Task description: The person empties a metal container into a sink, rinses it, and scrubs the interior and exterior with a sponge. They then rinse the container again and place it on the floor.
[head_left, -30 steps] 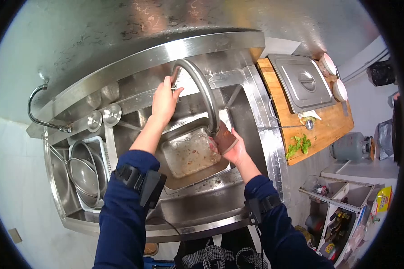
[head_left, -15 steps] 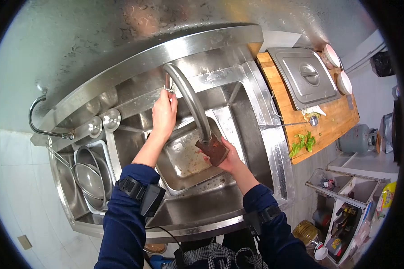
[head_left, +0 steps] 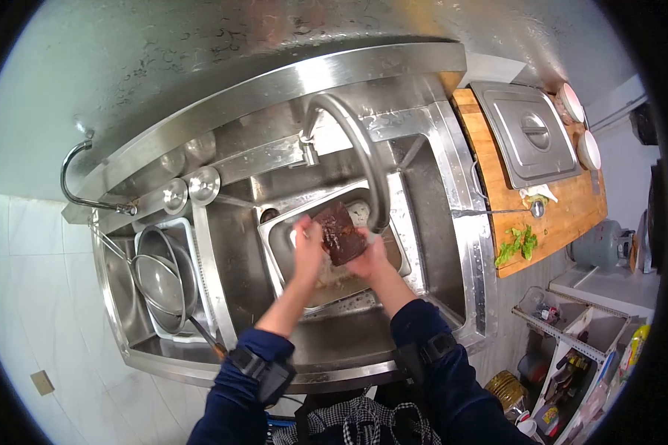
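Observation:
A dark reddish-brown slab (head_left: 339,235) with a wet, shiny surface is held between my two hands over a rectangular metal pan (head_left: 277,256) in the sink. My right hand (head_left: 372,261) grips its right edge from below, right under the end of the curved faucet (head_left: 381,196). At its left edge is my left hand (head_left: 309,251), fingers curled against it and a little blurred. Water shows at the right fingers and in the pan. Behind the pan stands the faucet's base with its handle (head_left: 309,153).
In the left basin, a white bin (head_left: 205,285) holds metal strainers (head_left: 159,285). A second faucet (head_left: 67,182) is beyond it. To the right, a wooden board (head_left: 564,215) carries a lidded metal container (head_left: 523,133), green leaves (head_left: 517,246), a ladle (head_left: 536,209) and bowls (head_left: 588,150).
My left hand has left the faucet handle and come down to the slab. The slab has moved slightly up and left, and water now runs from the faucet.

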{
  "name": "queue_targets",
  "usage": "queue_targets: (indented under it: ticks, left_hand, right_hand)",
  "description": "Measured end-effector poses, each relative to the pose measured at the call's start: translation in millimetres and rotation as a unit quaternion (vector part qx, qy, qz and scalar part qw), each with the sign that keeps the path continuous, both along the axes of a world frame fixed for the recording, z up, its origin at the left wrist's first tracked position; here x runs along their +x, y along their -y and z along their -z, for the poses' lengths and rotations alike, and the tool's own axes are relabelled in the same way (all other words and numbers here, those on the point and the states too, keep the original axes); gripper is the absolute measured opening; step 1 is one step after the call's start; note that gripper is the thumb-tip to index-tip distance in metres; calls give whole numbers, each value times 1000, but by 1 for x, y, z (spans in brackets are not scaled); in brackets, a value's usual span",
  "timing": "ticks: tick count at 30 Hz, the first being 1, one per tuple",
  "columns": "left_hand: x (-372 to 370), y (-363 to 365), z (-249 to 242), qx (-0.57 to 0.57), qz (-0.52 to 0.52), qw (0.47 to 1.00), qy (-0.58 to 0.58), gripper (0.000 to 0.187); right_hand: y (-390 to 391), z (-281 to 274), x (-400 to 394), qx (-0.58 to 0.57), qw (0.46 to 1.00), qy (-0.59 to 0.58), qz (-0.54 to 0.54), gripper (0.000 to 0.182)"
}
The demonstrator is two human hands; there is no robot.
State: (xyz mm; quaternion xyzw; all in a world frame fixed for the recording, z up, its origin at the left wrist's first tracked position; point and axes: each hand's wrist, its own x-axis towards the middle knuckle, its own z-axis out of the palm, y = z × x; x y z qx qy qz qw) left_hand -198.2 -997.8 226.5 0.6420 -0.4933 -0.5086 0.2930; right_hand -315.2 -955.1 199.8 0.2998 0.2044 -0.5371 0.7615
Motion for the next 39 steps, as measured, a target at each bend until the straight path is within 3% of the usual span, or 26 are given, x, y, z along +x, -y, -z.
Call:
queue_targets:
  ticks: [1,2,4,6,8,10,12,13,14,15,16,18,19,20,22,23,24,25,26,27,29,30,33,35,39]
  left_hand:
    - [-3,-18,15,122,-63,981,-137,31]
    - [-6,-28,21,240,-125,924,-270,33]
    - [-4,-38,26,246,-101,920,-289,35]
    - [-3,-43,30,248,-78,915,-307,37]
    - [-1,-47,37,155,26,958,-239,46]
    - [-6,-52,50,127,8,968,-217,41]
    - [-7,-52,73,75,24,996,-32,35]
    - [-9,-50,64,74,21,996,-34,35]
    - [-12,-47,50,98,89,989,60,36]
    - [-13,-47,40,122,157,968,153,39]
    - [-9,-53,43,124,155,968,152,39]
    - [6,-64,53,36,248,964,89,41]
    - [15,-65,35,11,266,946,183,39]
    - [33,-65,44,-19,219,953,211,41]
    - [71,-63,49,-77,127,937,315,44]
    - [85,-62,48,-103,82,912,388,46]
    - [99,-65,65,-99,80,912,389,46]
    - [113,-67,96,-82,7,907,413,41]
    - [123,-68,114,-64,-68,896,434,37]
    - [132,-65,116,-61,-71,897,433,37]
    - [139,-57,113,96,4,953,287,26]
    - [136,-57,109,99,3,953,286,26]
    - [124,-50,57,-72,-3,983,170,17]
    - [110,-40,2,-71,14,979,191,16]
    - [91,-25,-75,-64,64,971,219,16]
  right_hand:
    - [-5,16,11,-10,998,-57,-4,40]
    - [-5,11,18,-19,993,-114,-9,42]
    - [-16,10,24,0,994,-111,18,38]
    - [-27,27,26,61,973,-223,16,32]
    - [-38,18,23,30,958,-284,9,30]
    - [-43,18,20,3,957,-290,20,30]
    - [-44,16,11,-18,965,-260,-29,31]
    - [-42,15,6,-39,970,-227,-75,33]
    - [-41,10,1,-40,970,-228,-79,33]
    - [-42,5,-3,-48,944,-280,-169,37]
    - [-42,3,-9,-54,908,-328,-256,40]
    - [-46,28,-26,-50,881,-373,-287,42]
    - [-48,63,-36,-70,720,-633,-275,42]
    - [-43,59,-37,-85,493,-833,-235,42]
    - [-34,18,-61,-51,343,-886,-309,44]
    - [-31,23,-71,-26,318,-896,-309,47]
    - [-33,32,-80,-1,293,-904,-310,49]
    - [-35,40,-85,40,226,-913,-336,52]
    - [-38,59,-92,36,224,-914,-338,52]
    - [-45,86,-99,37,335,-869,-363,51]
    - [-48,107,-108,28,541,-741,-397,45]
    - [-49,113,-110,28,539,-741,-399,45]
    - [-64,124,-108,10,573,-729,-374,40]
    - [-65,91,-99,39,678,-632,-374,38]
    - [-87,100,-89,69,716,-566,-402,39]
